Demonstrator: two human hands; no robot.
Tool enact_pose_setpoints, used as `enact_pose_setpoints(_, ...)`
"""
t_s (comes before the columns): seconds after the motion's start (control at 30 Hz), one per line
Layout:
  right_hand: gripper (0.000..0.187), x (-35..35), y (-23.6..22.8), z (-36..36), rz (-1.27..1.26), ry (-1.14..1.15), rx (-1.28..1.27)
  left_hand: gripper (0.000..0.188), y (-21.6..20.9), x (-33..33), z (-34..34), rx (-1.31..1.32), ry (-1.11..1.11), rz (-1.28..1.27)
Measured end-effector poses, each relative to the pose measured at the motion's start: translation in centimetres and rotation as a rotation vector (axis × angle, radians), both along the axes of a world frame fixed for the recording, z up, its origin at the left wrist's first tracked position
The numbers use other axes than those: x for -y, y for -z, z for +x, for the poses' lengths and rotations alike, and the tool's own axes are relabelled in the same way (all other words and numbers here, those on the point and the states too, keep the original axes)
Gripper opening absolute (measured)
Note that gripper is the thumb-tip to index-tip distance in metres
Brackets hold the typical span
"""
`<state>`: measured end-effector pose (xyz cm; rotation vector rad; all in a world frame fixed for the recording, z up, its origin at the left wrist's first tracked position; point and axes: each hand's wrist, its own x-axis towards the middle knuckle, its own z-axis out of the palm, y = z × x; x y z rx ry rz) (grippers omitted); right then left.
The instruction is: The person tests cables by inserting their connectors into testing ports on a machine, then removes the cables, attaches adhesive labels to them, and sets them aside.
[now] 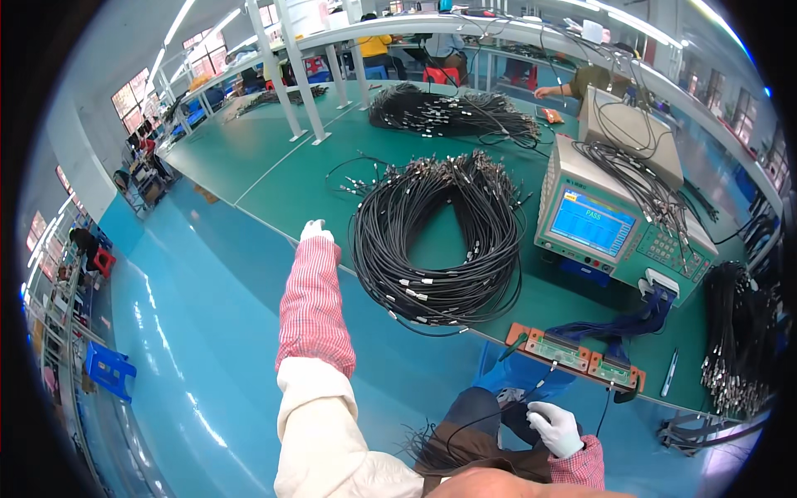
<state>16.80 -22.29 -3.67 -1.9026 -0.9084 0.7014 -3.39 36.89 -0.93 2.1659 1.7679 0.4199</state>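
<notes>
My left hand, in a white glove, reaches out to the table's front edge, left of a large coil of black cables. Its fingers are mostly hidden by the foreshortened glove and checked sleeve. Low over my lap, my right hand has curled gloved fingers; whatever they hold is too small to make out. Above it, a test fixture with orange end blocks and green boards lies along the table edge. One thin black cable hangs from the fixture toward my lap, and another drops beside my right hand.
A bench tester with a lit blue screen stands behind the fixture, joined by dark blue ribbon cables. More cable bundles lie at the back and right. A pen rests nearby. Shelf posts rise from the green table.
</notes>
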Motion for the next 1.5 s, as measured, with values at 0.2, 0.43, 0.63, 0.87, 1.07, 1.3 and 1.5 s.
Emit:
enact_pose_setpoints(0.2, 0.017, -4.3, -5.8, 0.6, 0.182, 0.035, -0.076, 0.051, -1.7, 6.0, -0.5, 0.519, 0.022, 0.09)
enact_pose_setpoints(0.43, 0.024, -12.3, -9.6, 2.7, 0.408, 0.09, -0.144, 0.047, -8.7, 12.2, 2.1, 0.226, 0.228, -0.382)
enact_pose_setpoints(0.63, 0.048, -19.9, -13.6, 6.2, -0.027, 0.052, 0.059, 0.033, -11.4, 16.1, 2.0, -0.177, 0.189, 0.4)
enact_pose_setpoints(0.87, 0.051, -19.6, -10.4, 8.0, -0.202, 0.105, 0.258, 0.018, -13.8, 25.9, 3.2, 0.286, 0.973, 0.204)
enact_pose_setpoints(1.07, 0.031, -19.8, -5.2, 8.8, -0.056, 0.138, -0.519, 0.024, -10.2, 30.5, 4.0, 0.106, 0.974, -0.074)
enact_pose_setpoints(1.3, 0.024, -13.2, -13.4, 3.0, 0.271, -0.034, -0.684, 0.044, -7.1, 31.1, 5.5, 1.296, 0.41, -1.398)
enact_pose_setpoints(1.5, 0.012, -2.7, -17.1, -5.3, 0.593, 0.002, 0.002, 0.03, -7.6, 26.4, 6.4, 2.036, -0.044, -1.479)
